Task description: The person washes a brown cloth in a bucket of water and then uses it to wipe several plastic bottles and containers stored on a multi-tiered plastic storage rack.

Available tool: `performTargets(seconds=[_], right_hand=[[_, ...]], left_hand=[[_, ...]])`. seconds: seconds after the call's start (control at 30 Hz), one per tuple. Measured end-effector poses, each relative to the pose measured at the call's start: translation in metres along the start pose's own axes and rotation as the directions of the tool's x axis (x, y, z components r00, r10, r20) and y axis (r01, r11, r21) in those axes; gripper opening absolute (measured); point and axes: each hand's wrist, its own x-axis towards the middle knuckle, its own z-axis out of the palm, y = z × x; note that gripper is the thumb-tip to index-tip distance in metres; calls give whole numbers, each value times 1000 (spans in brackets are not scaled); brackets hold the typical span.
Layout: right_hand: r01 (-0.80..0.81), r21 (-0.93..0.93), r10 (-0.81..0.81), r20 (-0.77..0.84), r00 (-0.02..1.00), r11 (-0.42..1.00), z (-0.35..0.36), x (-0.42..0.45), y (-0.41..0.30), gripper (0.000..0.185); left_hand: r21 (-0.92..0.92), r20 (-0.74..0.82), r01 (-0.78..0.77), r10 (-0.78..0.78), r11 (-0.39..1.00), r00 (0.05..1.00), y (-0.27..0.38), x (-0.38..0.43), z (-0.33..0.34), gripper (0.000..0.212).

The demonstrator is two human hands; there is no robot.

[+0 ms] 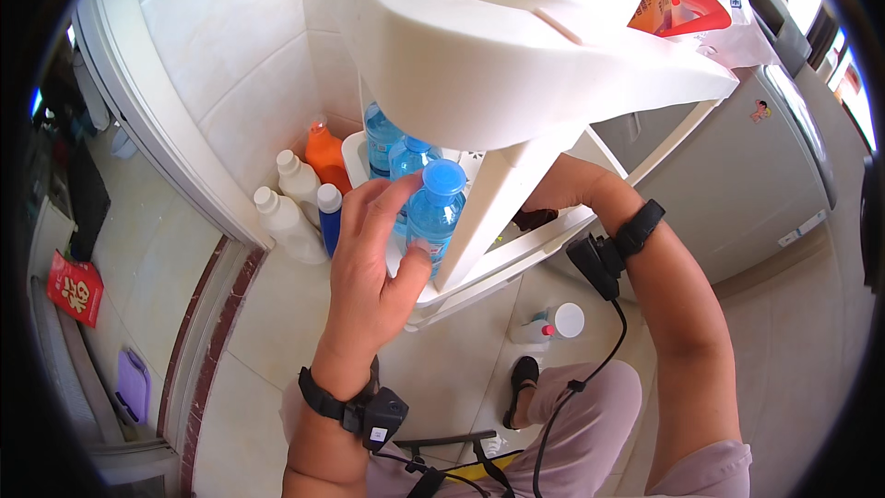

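Note:
My left hand [380,256] is at the front left corner of a white plastic shelf rack [484,235], its thumb and forefinger around a clear blue bottle [434,218] with a blue cap. The fingertips seem to touch the bottle; a firm grip is not certain. Two more bottles of the same kind stand behind it, one a blue bottle [382,135] near the wall. My right hand [560,187] reaches into the shelf behind the white post; its fingers are mostly hidden, near something dark [536,219]. Both wrists wear black straps with small devices.
White bottles [294,232], an orange bottle [325,152] and a dark blue bottle [330,211] stand on the floor left of the rack. A grey refrigerator [747,173] is at the right. A white container [568,320] and a small red-capped bottle [532,332] are on the floor. Packages sit above.

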Motion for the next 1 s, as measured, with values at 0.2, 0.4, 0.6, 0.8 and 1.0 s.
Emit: performTargets(seconds=[0.2,0.4,0.6,0.8,1.0], right_hand=[[11,-123,-30,-150,988,992,21,-5,0,56],[24,181,-27,15,1000,983,15,-18,-26,27],[112,548,224,-508,832,829,-26,-49,-40,25],[249,213,72,-876,476,945,-32,-68,-40,29],[169,-375,-412,-839,355,911,-3,-108,-45,31]], left_hand=[[15,27,93,-93,996,995,7,-2,-4,60],[91,1,128,-128,988,992,5,-5,3,67],[105,25,154,-157,983,987,10,-5,-2,68],[72,28,125,-127,990,991,15,-8,-2,66],[122,-29,32,-28,992,999,8,-7,-6,69]])
